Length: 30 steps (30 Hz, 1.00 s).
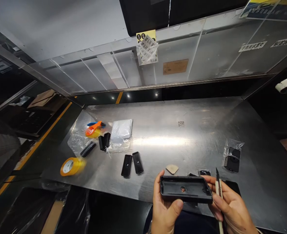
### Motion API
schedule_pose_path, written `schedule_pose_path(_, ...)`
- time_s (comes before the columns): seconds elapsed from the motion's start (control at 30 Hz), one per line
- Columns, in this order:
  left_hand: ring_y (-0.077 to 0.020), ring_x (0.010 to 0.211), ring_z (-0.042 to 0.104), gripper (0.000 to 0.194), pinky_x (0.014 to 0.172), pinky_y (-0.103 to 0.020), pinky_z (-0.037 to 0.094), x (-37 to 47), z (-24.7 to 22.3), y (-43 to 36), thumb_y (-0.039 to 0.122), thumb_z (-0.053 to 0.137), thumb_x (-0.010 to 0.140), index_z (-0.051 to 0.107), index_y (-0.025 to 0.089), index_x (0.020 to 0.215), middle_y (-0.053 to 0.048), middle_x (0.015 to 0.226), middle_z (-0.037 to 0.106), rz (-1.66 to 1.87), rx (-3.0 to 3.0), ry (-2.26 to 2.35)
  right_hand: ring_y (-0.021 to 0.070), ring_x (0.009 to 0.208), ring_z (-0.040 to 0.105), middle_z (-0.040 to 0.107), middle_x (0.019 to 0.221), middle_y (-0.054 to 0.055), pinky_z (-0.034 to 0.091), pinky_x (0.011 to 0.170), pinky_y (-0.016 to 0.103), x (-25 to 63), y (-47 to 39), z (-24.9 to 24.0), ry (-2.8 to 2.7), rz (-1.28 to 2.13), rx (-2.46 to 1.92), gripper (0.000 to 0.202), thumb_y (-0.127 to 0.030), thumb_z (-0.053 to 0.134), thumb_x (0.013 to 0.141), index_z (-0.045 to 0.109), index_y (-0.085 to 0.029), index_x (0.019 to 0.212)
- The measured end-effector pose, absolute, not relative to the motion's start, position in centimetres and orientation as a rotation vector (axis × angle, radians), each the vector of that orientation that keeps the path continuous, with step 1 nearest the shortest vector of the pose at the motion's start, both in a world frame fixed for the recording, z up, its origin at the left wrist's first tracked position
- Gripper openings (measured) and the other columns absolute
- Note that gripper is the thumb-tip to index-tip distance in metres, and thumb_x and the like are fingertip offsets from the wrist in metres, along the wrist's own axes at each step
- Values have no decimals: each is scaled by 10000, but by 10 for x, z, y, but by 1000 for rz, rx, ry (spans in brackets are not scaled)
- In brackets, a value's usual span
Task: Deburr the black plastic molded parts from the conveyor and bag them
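A long black plastic tray-like part [194, 188] with a small round hole in its floor is held above the table's front edge. My left hand [166, 208] grips its left end, thumb on the near side. The right end is pinched by my right hand [231, 204], which also holds a white-handled knife [219, 191], blade pointing up, between its fingers. Just beyond the part lies a beige wedge-shaped piece [172, 168]. Two smaller black trays, one at left [126, 165] and one beside it [138, 162], rest on the metal table. Dark items partly show behind my right hand.
The metal table [158, 123] bears orange tape [70, 166], an orange-handled tool [93, 128], black parts [104, 141], a stack of clear bags [121, 130] and a bagged black part [232, 159] at right. A transparent shelf front [143, 74] spans the back.
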<state>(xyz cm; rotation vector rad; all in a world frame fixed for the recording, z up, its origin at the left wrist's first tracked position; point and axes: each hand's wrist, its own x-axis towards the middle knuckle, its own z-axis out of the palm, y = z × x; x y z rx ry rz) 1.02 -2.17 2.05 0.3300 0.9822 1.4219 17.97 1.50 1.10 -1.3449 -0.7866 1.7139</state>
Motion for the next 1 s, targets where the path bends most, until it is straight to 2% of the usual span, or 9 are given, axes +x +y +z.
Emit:
schedule_pose_path(0.37,-283,1051,611,808,953,-389,438,9,21,-23,298,789,644,327,245,1306,-91,1040,678,1414,329,981,8,352,349,608,803,15,248,349,183,178,17,11,-762,1742,-1349,469,-514,720,670,611,-253,1044)
schedule_pose_path(0.57,-275,1039,599,770,981,-415,409,9,14,-24,374,762,664,365,238,1310,-98,1095,647,1421,310,1025,-7,367,329,578,779,-6,227,363,159,178,18,9,-760,1795,-1297,473,-522,699,699,562,-260,1068)
schedule_pose_path(0.7,-285,1118,554,661,1037,-424,355,8,13,-22,441,721,697,455,219,1260,-112,1174,613,1427,220,1104,-8,371,305,529,694,-46,189,367,149,173,19,12,-746,1793,-1306,481,-539,712,679,537,-258,1027)
schedule_pose_path(0.8,-269,1062,585,542,1001,-432,390,7,16,-19,454,676,742,504,211,1194,-99,1096,645,1379,140,1103,-9,368,288,497,635,-64,165,375,153,168,19,17,-723,1747,-1366,488,-552,705,680,534,-243,1015)
schedule_pose_path(0.9,-255,1016,608,441,976,-433,411,5,20,-17,463,624,785,532,210,1134,-78,1002,670,1347,104,1073,-10,365,288,519,662,-48,168,369,162,165,20,19,-718,1703,-1417,489,-552,694,690,547,-221,1018)
schedule_pose_path(1.0,-253,1041,599,422,987,-418,399,4,20,-16,436,643,777,538,220,1123,-72,1014,670,1344,139,1033,9,362,295,498,596,-55,181,360,170,165,20,20,-729,1675,-1431,495,-548,670,715,559,-199,1047)
